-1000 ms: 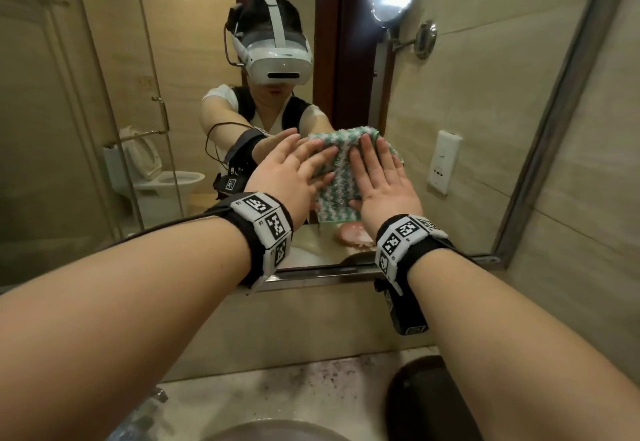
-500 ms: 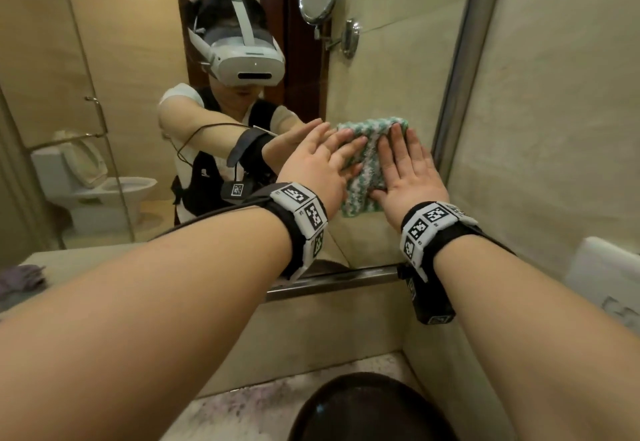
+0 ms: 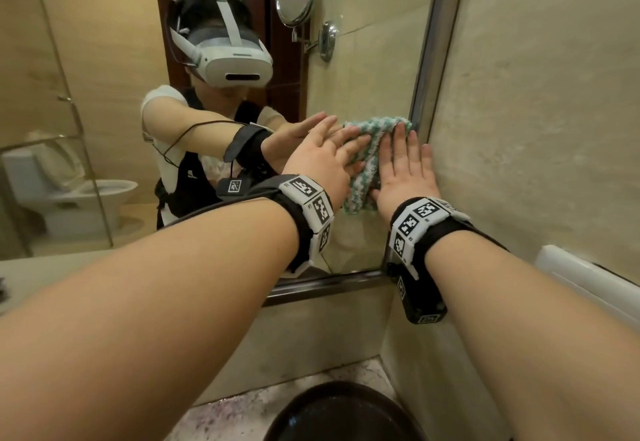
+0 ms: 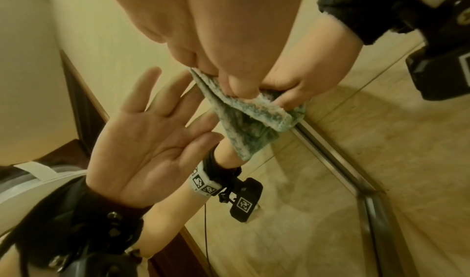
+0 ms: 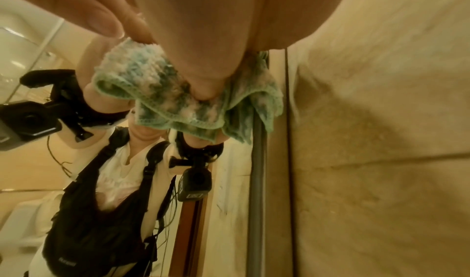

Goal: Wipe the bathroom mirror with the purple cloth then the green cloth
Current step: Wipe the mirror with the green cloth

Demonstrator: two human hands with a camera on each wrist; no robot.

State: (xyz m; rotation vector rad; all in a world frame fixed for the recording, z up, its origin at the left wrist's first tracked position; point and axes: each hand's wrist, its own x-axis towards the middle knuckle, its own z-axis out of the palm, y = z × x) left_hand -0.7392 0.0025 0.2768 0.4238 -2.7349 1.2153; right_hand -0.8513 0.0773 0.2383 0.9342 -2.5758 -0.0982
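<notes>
A green-and-white knitted cloth lies flat against the bathroom mirror, close to its metal right frame. My left hand presses the cloth's left part with straight fingers. On the right part my right hand lies flat, its little finger near the frame. The left wrist view shows the cloth bunched under both hands' fingertips. In the right wrist view the cloth hangs in folds below my right hand. A dark sliver at the head view's left edge may be the purple cloth.
A beige tiled wall meets the mirror at its right frame. A white wall box sticks out low on that wall. Below lie a speckled stone counter and a round black basin.
Both hands have slid the green cloth rightward across the mirror, from the middle to the right frame. My view has turned right with them.
</notes>
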